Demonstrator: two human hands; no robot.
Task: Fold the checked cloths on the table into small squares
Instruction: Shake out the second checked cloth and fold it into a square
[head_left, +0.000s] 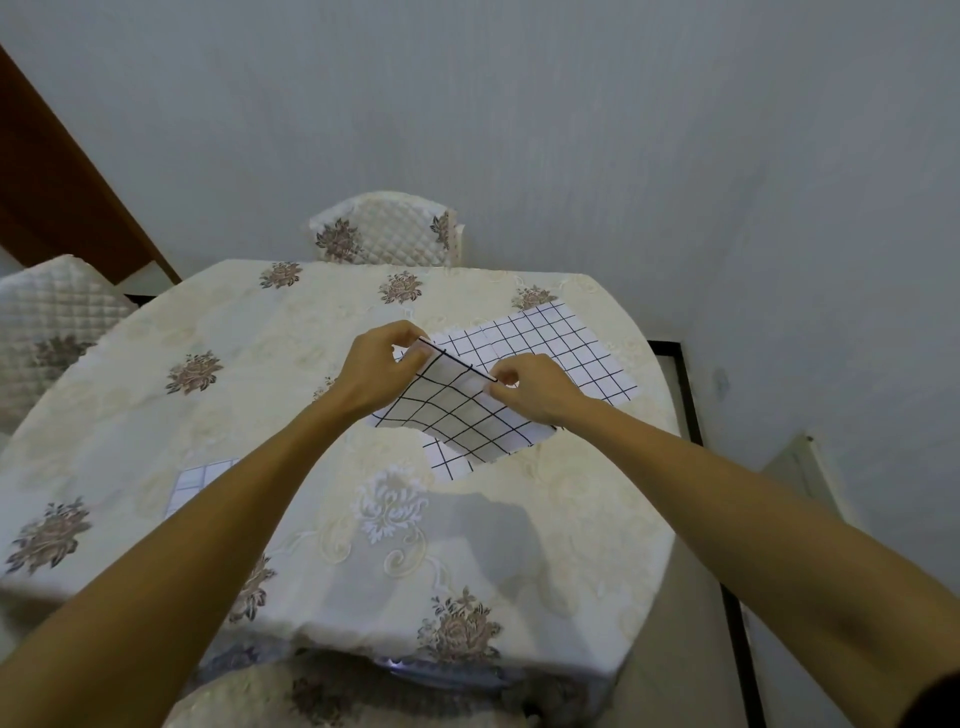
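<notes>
Left hand (375, 370): closed in a pinch on the far left corner of the held checked cloth (457, 415), thumb and fingers pressed on the fabric, raised above the table (291, 395).
Right hand (535, 388): closed in a pinch on the other far corner of the same cloth, fingers curled under, level with the left hand.
Held checked cloth: white with a black grid, stretched taut between the two hands along its far edge; it sloped down toward the near side, and its lower part lay on the table near the middle, slightly toward the right edge.
Flat checked cloth (550, 343): spread open on the table by the far right corner, just behind the hands and partly hidden by them and by the held cloth.
Third checked cloth (200, 480): lay flat toward the left edge, mostly covered by the left forearm; whether it was folded could not be told.
Table: covered with a cream tablecloth bearing brown flower motifs.
Chairs: a quilted chair back (384, 228) stood at the far edge, and another (52, 317) at the far left corner.
Wall (519, 114): plain grey, behind the table.
</notes>
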